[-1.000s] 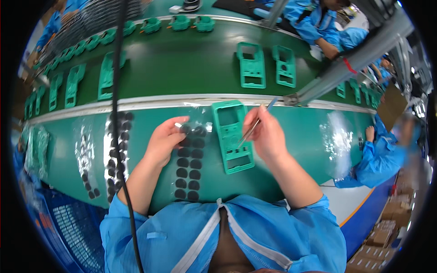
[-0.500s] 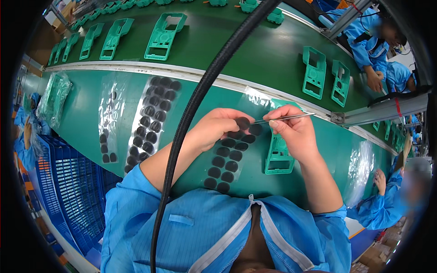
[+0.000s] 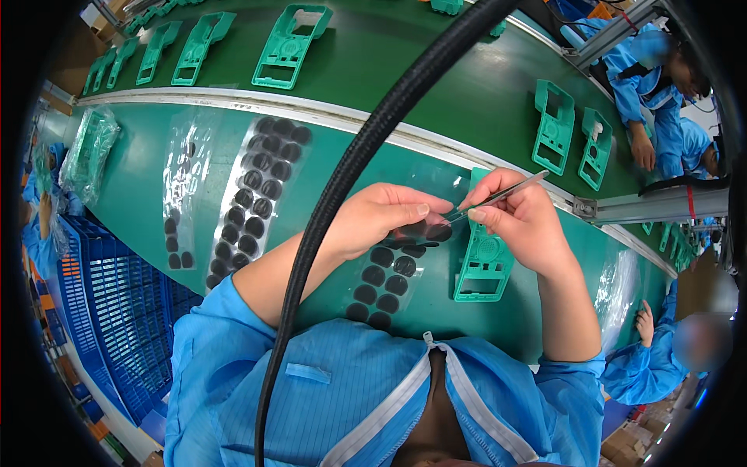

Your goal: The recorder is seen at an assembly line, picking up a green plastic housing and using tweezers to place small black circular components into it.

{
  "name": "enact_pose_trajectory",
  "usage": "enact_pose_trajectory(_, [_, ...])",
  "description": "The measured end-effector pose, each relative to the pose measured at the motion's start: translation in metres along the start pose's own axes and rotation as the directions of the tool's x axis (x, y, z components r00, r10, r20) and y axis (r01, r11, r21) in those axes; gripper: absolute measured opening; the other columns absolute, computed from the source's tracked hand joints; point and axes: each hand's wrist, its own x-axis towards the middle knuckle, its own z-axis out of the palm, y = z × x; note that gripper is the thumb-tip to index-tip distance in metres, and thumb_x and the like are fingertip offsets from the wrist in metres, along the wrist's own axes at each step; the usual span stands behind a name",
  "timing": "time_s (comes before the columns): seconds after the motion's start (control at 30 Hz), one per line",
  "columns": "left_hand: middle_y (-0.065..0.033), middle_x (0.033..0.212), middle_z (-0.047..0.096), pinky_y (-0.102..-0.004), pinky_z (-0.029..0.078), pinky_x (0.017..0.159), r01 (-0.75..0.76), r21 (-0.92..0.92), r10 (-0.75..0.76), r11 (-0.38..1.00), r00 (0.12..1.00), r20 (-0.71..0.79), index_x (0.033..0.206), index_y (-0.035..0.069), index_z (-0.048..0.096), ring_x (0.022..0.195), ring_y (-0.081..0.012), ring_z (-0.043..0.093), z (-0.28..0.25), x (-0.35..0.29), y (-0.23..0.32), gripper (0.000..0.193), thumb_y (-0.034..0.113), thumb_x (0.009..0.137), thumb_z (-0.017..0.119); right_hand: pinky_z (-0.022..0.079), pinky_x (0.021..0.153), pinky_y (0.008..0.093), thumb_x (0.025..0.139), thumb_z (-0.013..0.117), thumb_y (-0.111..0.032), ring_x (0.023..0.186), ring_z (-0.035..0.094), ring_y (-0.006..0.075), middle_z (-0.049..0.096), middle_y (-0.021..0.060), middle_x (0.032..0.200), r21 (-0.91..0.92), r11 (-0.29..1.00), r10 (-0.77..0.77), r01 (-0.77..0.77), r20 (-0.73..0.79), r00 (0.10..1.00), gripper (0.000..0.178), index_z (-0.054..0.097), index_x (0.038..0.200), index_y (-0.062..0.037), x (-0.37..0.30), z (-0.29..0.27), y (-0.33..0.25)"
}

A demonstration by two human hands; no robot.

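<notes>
Over bench (image 3: 144, 156): left hand (image 3: 375, 221) pinches dot sheet (image 3: 404, 266), right hand (image 3: 523, 222) clamps tweezers (image 3: 527, 184).
Housing (image 3: 486, 253) lies right of sheet, nearer right hand.

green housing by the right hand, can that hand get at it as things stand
Probably yes: the right hand is close to the green housing and its lower part looks uncovered, though that hand holds tweezers.
</notes>
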Motion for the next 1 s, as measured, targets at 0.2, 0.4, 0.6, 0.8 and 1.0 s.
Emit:
enact_pose_trajectory(0.2, [-0.0096,0.107,0.069,-0.0225,0.043,0.080,-0.014,-0.004,0.014,1.000,1.000,0.026,0.125,0.000,0.058,0.102,-0.0137,0.062,-0.001,-0.002,0.001,0.035,0.017,0.095,0.054,0.041,0.058,0.0196,0.083,0.063,0.002,0.066,0.050,0.0026,0.059,-0.0014,0.078,-0.014,1.000,0.015,-0.014,0.037,0.999,0.009,0.058,0.089,-0.0021,0.003,-0.003,-0.005])
enact_pose_trajectory(0.4, [-0.0139,0.108,0.068,-0.0278,0.044,0.091,-0.023,-0.029,0.024,0.999,0.999,0.032,0.125,-0.003,0.057,0.104,-0.0190,0.063,0.003,-0.002,0.003,0.035,0.016,0.096,0.052,0.039,0.054,0.0186,0.086,0.063,0.001,0.064,0.049,0.0015,0.057,-0.0021,0.076,0.059,0.998,0.018,-0.023,0.077,0.997,0.008,0.057,0.089,-0.0023,0.006,-0.009,-0.002])
enact_pose_trajectory(0.6, [-0.0154,0.107,0.068,-0.0313,0.044,0.096,-0.048,-0.063,0.050,0.997,0.998,0.033,0.125,-0.004,0.057,0.107,-0.0222,0.062,0.005,-0.003,0.003,0.036,0.017,0.096,0.052,0.039,0.054,0.0182,0.086,0.063,0.001,0.064,0.050,0.0018,0.057,-0.0017,0.077,0.103,0.993,0.045,-0.055,0.101,0.994,0.010,0.055,0.090,-0.0028,0.009,-0.009,0.000])
enact_pose_trajectory(0.8, [-0.0138,0.107,0.068,-0.0297,0.046,0.090,-0.009,-0.081,0.009,0.997,1.000,-0.002,0.125,-0.003,0.057,0.105,-0.0206,0.062,0.005,-0.003,0.004,0.037,0.020,0.096,0.054,0.039,0.052,0.0183,0.086,0.063,0.002,0.061,0.050,0.0025,0.058,-0.0009,0.076,0.105,0.993,0.052,-0.058,0.063,0.997,0.013,0.052,0.091,-0.0036,0.009,-0.003,0.003])
enact_pose_trajectory(1.0, [-0.0119,0.109,0.068,-0.0274,0.047,0.080,0.062,-0.065,-0.064,0.996,0.997,-0.032,0.126,0.001,0.057,0.101,-0.0174,0.063,0.004,-0.004,0.006,0.038,0.024,0.096,0.054,0.039,0.051,0.0189,0.085,0.065,0.000,0.060,0.050,0.0026,0.059,-0.0002,0.076,0.112,0.990,0.084,-0.092,0.075,0.994,0.013,0.053,0.090,-0.0034,0.011,0.002,0.006])
